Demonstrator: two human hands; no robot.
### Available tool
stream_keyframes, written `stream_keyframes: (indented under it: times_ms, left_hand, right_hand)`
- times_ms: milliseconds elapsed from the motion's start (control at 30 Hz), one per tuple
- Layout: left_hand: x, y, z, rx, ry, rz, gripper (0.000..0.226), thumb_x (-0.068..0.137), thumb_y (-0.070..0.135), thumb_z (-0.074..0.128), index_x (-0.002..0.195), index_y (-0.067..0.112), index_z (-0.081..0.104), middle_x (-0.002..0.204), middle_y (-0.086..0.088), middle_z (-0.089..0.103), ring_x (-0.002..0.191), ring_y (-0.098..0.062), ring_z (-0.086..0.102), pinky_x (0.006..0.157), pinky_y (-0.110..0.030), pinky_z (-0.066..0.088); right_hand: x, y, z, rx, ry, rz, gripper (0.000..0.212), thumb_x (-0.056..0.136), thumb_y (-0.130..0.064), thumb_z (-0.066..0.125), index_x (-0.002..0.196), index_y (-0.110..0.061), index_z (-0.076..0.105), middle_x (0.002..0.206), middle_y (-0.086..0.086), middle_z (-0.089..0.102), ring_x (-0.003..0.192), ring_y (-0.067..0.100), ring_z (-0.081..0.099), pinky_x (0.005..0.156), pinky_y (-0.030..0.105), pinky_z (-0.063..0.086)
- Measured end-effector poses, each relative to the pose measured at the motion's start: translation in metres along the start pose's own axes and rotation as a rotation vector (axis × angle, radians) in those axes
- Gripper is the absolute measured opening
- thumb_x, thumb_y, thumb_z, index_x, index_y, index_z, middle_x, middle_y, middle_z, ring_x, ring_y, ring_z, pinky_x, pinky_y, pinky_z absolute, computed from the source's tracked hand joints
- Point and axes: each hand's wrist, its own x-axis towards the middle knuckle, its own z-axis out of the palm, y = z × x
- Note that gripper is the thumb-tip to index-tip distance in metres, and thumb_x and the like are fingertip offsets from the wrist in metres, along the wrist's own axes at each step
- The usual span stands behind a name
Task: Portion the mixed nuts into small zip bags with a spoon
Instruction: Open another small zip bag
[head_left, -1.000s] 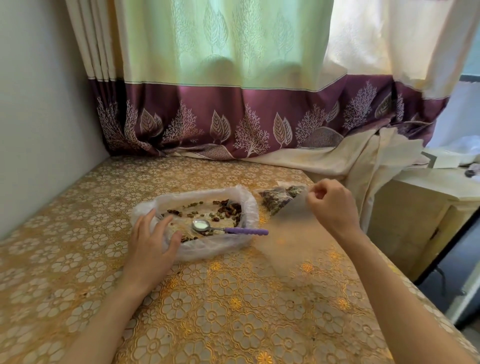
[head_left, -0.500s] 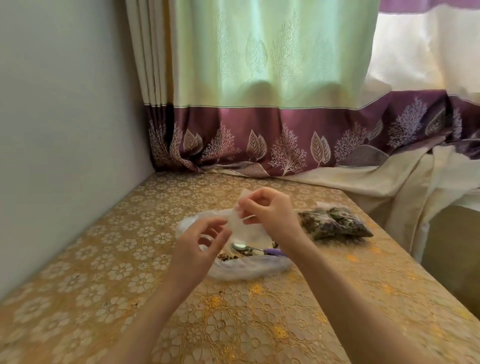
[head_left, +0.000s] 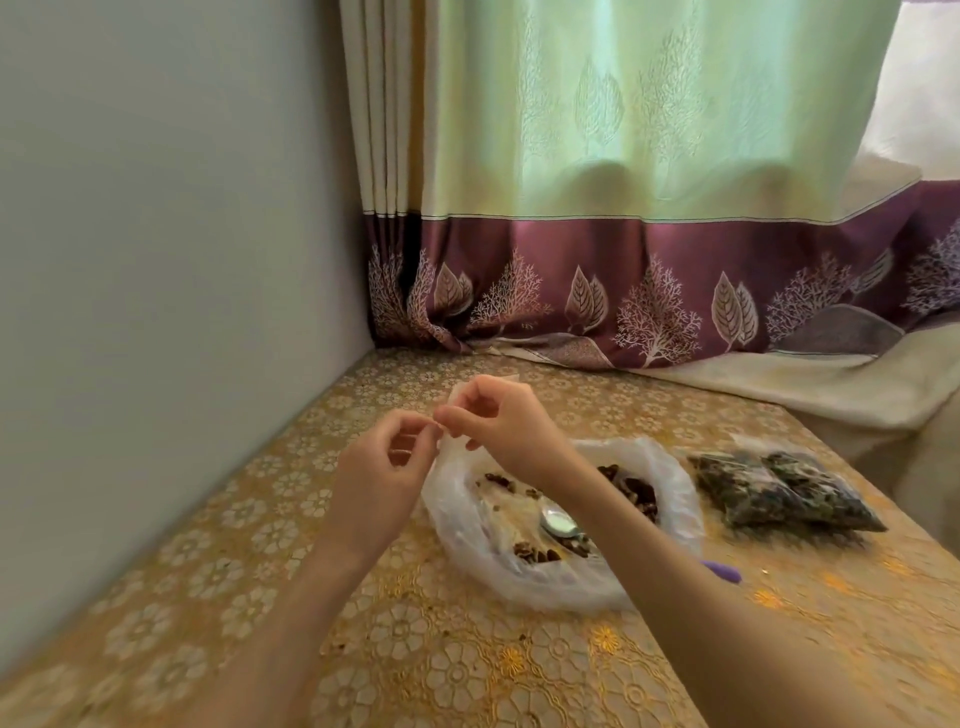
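Step in hand: We judge that an empty zip bag is being pulled open at its mouth, before any scooping.

Left grip: Our left hand has fingers curled, thumb and fingertips pinching one lip of the zip bag at about 9 o'clock of the bag's top.

Right grip: Our right hand pinches the opposite lip, fingers curled round the film; both hands meet almost fingertip to fingertip.

Zip bag position: It hangs between the two grips, raised above the tabletop, over the 10 o'clock edge of the plastic-lined dish.

Mixed nuts: The mixed nuts lie scattered in the dish, below and toward 4 o'clock of the hands.

Spoon: The spoon rests in the dish, bowl up, its purple handle passing under our right forearm toward 4 o'clock; neither hand touches it.

Filled bags: Filled bags lie on the tabletop at 3 o'clock of the dish, just beside it.

Risk 1: The thin film may slip from a pinch, because the seal resists and the hold is narrow.

Risk 2: Our right forearm crosses above the dish; lowering it could tip the spoon and scatter nuts.

Risk 3: A half-opened mouth would likely spill nuts at filling.
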Motion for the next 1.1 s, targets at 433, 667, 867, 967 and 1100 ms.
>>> stream_keyframes:
  times_ms: [433,667,867,967,1100]
  left_hand:
    - [0.0,-0.02,-0.009,-0.207,0.003,-0.112,0.008,0.082,0.022,0.066,0.086,0.021,0.072,0.075,0.009,0.072,0.068,-0.003,0.066,0.061,-0.01,0.048]
    - [0.001,-0.026,-0.016,-0.29,0.082,-0.195,0.012,0.084,0.014,0.065,0.076,0.018,0.072,0.07,-0.001,0.071,0.065,-0.009,0.064,0.063,-0.015,0.051]
    - [0.002,-0.027,-0.021,-0.268,0.05,-0.189,0.013,0.083,0.013,0.066,0.074,0.018,0.073,0.069,-0.003,0.069,0.064,-0.011,0.062,0.063,-0.019,0.051]
    - [0.001,-0.025,-0.02,-0.224,0.061,-0.159,0.011,0.083,0.018,0.066,0.076,0.022,0.072,0.07,0.003,0.07,0.065,-0.007,0.062,0.061,-0.017,0.05]
    - [-0.004,-0.024,-0.017,0.062,0.166,0.08,0.003,0.087,0.02,0.061,0.088,0.02,0.065,0.078,0.01,0.065,0.077,-0.002,0.061,0.066,-0.008,0.046]
  right_hand:
    - [0.011,0.016,0.015,0.081,-0.085,-0.032,0.019,0.088,-0.021,0.064,0.072,-0.014,0.057,0.066,-0.005,0.058,0.063,0.006,0.053,0.058,0.018,0.045]
    - [0.015,0.009,0.023,0.017,-0.181,-0.035,0.01,0.088,-0.013,0.064,0.08,-0.009,0.059,0.072,-0.007,0.061,0.063,0.0,0.054,0.058,0.016,0.045]
    - [0.012,0.004,0.02,-0.048,-0.217,-0.057,0.011,0.085,-0.01,0.068,0.077,-0.01,0.059,0.072,-0.009,0.062,0.061,-0.008,0.054,0.057,0.008,0.042]
    - [0.01,0.006,0.017,-0.096,-0.189,-0.058,0.01,0.085,-0.013,0.068,0.079,-0.01,0.06,0.079,-0.008,0.064,0.071,0.0,0.058,0.062,0.012,0.044]
    - [0.012,0.004,0.017,-0.181,-0.145,-0.091,0.008,0.087,-0.015,0.066,0.084,-0.008,0.062,0.084,-0.008,0.064,0.083,0.004,0.06,0.068,0.014,0.044]
